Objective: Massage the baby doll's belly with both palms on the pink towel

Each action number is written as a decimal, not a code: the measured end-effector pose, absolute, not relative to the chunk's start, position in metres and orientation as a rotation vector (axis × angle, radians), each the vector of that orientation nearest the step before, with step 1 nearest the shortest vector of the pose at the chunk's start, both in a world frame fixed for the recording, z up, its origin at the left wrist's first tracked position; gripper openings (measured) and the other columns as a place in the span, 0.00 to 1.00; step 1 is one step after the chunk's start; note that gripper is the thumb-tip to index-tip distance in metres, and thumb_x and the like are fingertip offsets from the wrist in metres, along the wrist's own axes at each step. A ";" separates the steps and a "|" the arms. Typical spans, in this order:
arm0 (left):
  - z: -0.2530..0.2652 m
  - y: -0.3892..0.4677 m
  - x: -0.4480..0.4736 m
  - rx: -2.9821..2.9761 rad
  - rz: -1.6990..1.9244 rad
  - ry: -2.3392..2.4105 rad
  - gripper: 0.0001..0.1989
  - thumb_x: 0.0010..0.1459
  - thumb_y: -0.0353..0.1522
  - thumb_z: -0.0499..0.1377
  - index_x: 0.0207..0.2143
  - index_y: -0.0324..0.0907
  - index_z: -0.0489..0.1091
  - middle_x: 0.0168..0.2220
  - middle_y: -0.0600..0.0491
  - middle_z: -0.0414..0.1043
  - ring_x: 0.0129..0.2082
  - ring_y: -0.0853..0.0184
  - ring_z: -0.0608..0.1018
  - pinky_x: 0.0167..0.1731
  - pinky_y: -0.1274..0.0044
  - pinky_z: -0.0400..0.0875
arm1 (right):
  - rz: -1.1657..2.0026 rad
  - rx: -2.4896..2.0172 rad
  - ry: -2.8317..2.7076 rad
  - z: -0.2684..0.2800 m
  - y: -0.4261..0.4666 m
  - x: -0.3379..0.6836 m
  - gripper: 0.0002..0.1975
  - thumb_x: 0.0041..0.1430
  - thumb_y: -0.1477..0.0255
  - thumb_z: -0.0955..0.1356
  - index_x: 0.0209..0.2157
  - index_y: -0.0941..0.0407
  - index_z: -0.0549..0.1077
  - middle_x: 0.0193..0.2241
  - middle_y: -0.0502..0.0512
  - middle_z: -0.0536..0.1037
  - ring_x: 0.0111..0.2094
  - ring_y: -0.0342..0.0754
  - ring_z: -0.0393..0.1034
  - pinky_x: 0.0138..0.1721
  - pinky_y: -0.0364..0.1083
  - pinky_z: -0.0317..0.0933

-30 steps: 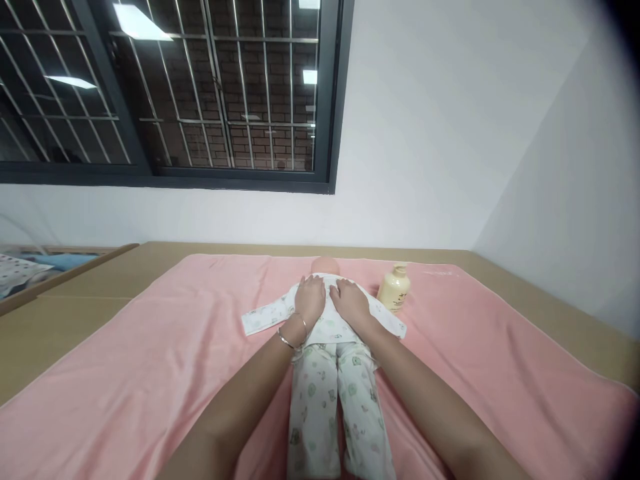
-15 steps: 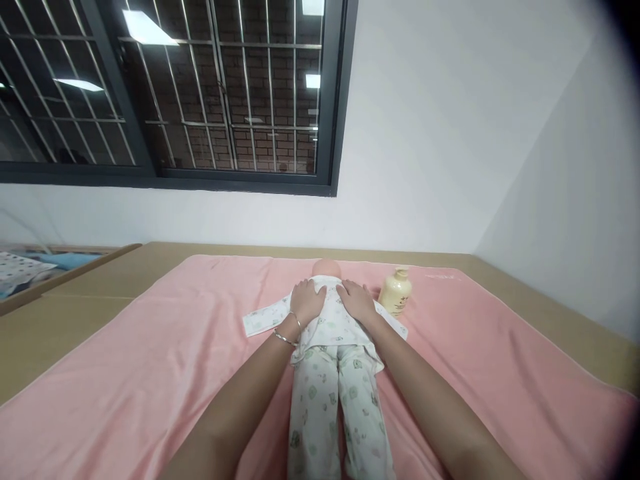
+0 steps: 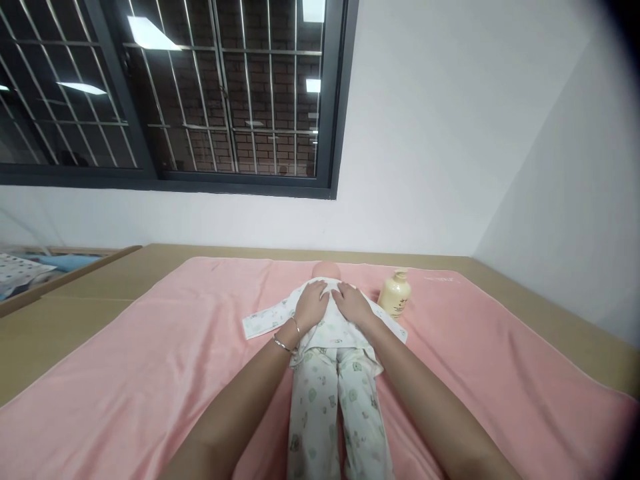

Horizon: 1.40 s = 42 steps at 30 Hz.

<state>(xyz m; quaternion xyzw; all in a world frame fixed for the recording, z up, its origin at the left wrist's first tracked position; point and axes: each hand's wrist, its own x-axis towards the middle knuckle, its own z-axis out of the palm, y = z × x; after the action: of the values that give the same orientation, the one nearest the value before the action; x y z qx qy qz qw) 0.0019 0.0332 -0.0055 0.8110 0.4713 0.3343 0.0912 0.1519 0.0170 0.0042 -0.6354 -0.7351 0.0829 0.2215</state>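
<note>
A doll lies on a pink sheet with its head toward the wall. It wears a white patterned top and matching trousers, with both sleeves spread outward. My left hand rests flat on the left side of the top's upper part, a bracelet at its wrist. On the right side of it my right hand lies flat too, fingers stretched toward the doll's head. Neither hand grips anything. The doll's face does not show.
A cream pump bottle stands on the sheet just beyond the right sleeve. Tan padding borders the sheet. Behind are a white wall and a dark-framed barred window. Folded cloths lie at the far left.
Both hands have slid inward over the top, closer to each other near the doll's upper middle. The doll and the bottle stay in place.
</note>
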 end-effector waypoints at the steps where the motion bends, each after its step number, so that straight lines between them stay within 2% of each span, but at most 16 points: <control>1: -0.008 0.037 -0.001 2.392 0.965 1.462 0.19 0.65 0.33 0.49 0.54 0.37 0.68 0.59 0.43 0.67 0.61 0.59 0.66 0.63 0.66 0.53 | 0.252 -1.806 -2.007 0.001 0.022 0.159 0.24 0.69 0.62 0.52 0.52 0.59 0.70 0.58 0.64 0.68 0.61 0.55 0.57 0.60 0.54 0.44; 3: -0.010 0.041 -0.006 2.373 0.905 1.576 0.21 0.65 0.38 0.49 0.54 0.36 0.67 0.59 0.42 0.67 0.61 0.57 0.66 0.63 0.64 0.53 | 0.276 -1.886 -1.967 -0.005 0.031 0.171 0.28 0.70 0.59 0.50 0.51 0.61 0.72 0.57 0.67 0.69 0.61 0.58 0.58 0.61 0.59 0.43; 6: -0.009 0.039 -0.007 2.403 0.839 1.696 0.21 0.66 0.40 0.49 0.53 0.35 0.67 0.55 0.41 0.70 0.57 0.55 0.69 0.59 0.65 0.58 | 0.251 -1.948 -1.940 -0.009 0.034 0.177 0.29 0.70 0.60 0.49 0.50 0.63 0.72 0.55 0.71 0.70 0.59 0.60 0.60 0.60 0.61 0.43; 12: 0.004 0.015 0.008 2.533 0.792 1.846 0.18 0.67 0.32 0.45 0.45 0.33 0.71 0.44 0.39 0.74 0.49 0.53 0.74 0.52 0.64 0.64 | 0.150 -1.890 -2.017 0.005 0.010 0.146 0.23 0.69 0.69 0.52 0.53 0.65 0.69 0.57 0.72 0.68 0.59 0.58 0.59 0.59 0.54 0.49; 17: 0.007 0.004 0.014 2.646 0.854 1.591 0.14 0.62 0.26 0.48 0.37 0.37 0.74 0.42 0.42 0.76 0.47 0.57 0.76 0.53 0.66 0.66 | 0.132 -1.702 -2.191 0.019 -0.014 0.130 0.20 0.65 0.73 0.56 0.54 0.62 0.69 0.56 0.68 0.69 0.56 0.56 0.64 0.56 0.50 0.53; 20: -0.003 0.015 0.007 2.558 1.013 1.426 0.15 0.63 0.27 0.48 0.45 0.39 0.73 0.51 0.45 0.74 0.55 0.60 0.72 0.58 0.68 0.63 | 0.225 -1.656 -2.186 0.016 -0.005 0.141 0.20 0.67 0.72 0.55 0.53 0.59 0.70 0.56 0.64 0.70 0.57 0.54 0.64 0.57 0.49 0.52; 22: -0.011 0.027 -0.001 2.473 1.032 1.446 0.17 0.64 0.31 0.49 0.52 0.38 0.70 0.58 0.45 0.69 0.60 0.59 0.68 0.62 0.66 0.59 | 0.230 -1.665 -2.140 0.007 0.008 0.150 0.22 0.69 0.68 0.54 0.56 0.61 0.67 0.60 0.65 0.65 0.63 0.54 0.56 0.61 0.51 0.47; 25: -0.018 0.040 -0.010 2.367 0.965 1.576 0.21 0.65 0.38 0.50 0.55 0.37 0.67 0.59 0.43 0.67 0.61 0.57 0.67 0.62 0.65 0.57 | 0.233 -1.717 -2.030 -0.010 0.025 0.159 0.27 0.69 0.61 0.55 0.61 0.62 0.61 0.65 0.66 0.58 0.67 0.55 0.48 0.64 0.55 0.38; 28: -0.019 0.043 -0.014 2.334 0.939 1.637 0.23 0.66 0.40 0.49 0.55 0.36 0.67 0.58 0.43 0.68 0.59 0.56 0.68 0.60 0.66 0.58 | 0.232 -1.672 -1.983 -0.019 0.030 0.161 0.25 0.69 0.60 0.55 0.60 0.60 0.63 0.62 0.63 0.64 0.64 0.53 0.53 0.64 0.55 0.37; 32: -0.017 0.040 -0.013 2.341 0.944 1.638 0.23 0.65 0.40 0.48 0.55 0.35 0.67 0.57 0.43 0.70 0.57 0.56 0.70 0.59 0.67 0.59 | 0.199 -1.634 -1.980 -0.018 0.027 0.161 0.23 0.69 0.60 0.55 0.56 0.58 0.67 0.56 0.61 0.71 0.58 0.52 0.61 0.62 0.53 0.41; 42: -0.018 0.038 -0.012 2.349 0.973 1.636 0.23 0.65 0.40 0.48 0.55 0.36 0.67 0.56 0.43 0.71 0.57 0.57 0.70 0.59 0.69 0.59 | 0.200 -1.625 -1.970 -0.016 0.024 0.162 0.22 0.69 0.60 0.54 0.54 0.57 0.68 0.55 0.61 0.72 0.58 0.52 0.62 0.61 0.51 0.41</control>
<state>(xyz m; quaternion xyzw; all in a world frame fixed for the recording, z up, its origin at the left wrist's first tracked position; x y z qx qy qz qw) -0.0124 0.0376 -0.0184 0.7756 0.5402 0.3213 0.0588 0.1617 0.0242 -0.0165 -0.6080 -0.7369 0.0747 0.2861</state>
